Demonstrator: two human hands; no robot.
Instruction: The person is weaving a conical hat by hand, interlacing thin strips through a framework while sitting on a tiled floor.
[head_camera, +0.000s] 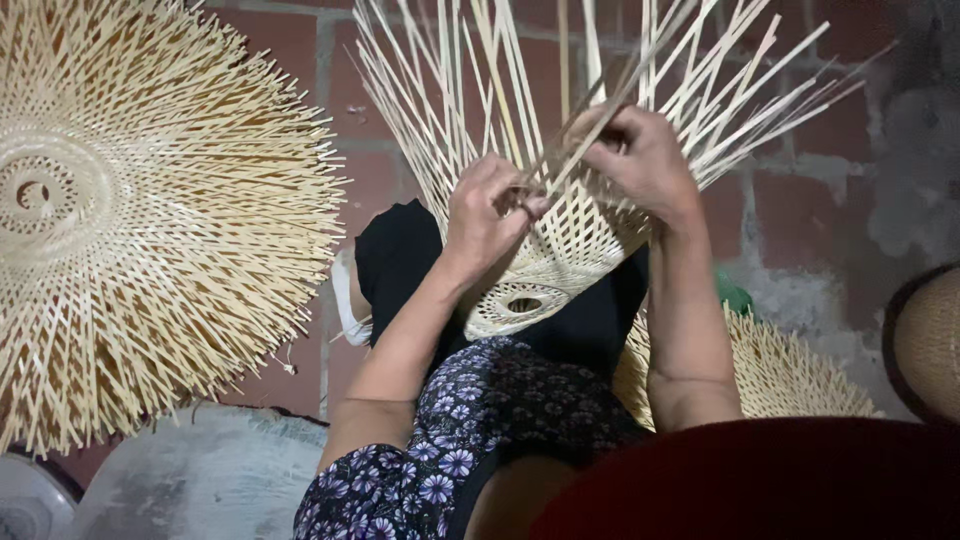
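Person is weaving a bamboo basket (560, 250) resting on their lap: base and lower wall done, long upright strips (700, 90) still loose; left hand (485, 210) and right hand (640, 160) pinching strips closed.

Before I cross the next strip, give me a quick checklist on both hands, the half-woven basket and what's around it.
1. Left hand pinching strips at the weave edge: ok.
2. Right hand gripping the loose bamboo strips: ok.
3. Half-woven basket resting on the lap, round centre toward the camera: ok.
4. Free strip ends fanned upward, untangled: cannot tell, they overlap.
5. Finished woven disc leaning at left, apart from the work: ok.
6. Which strip comes next: cannot tell, fingers hide it.
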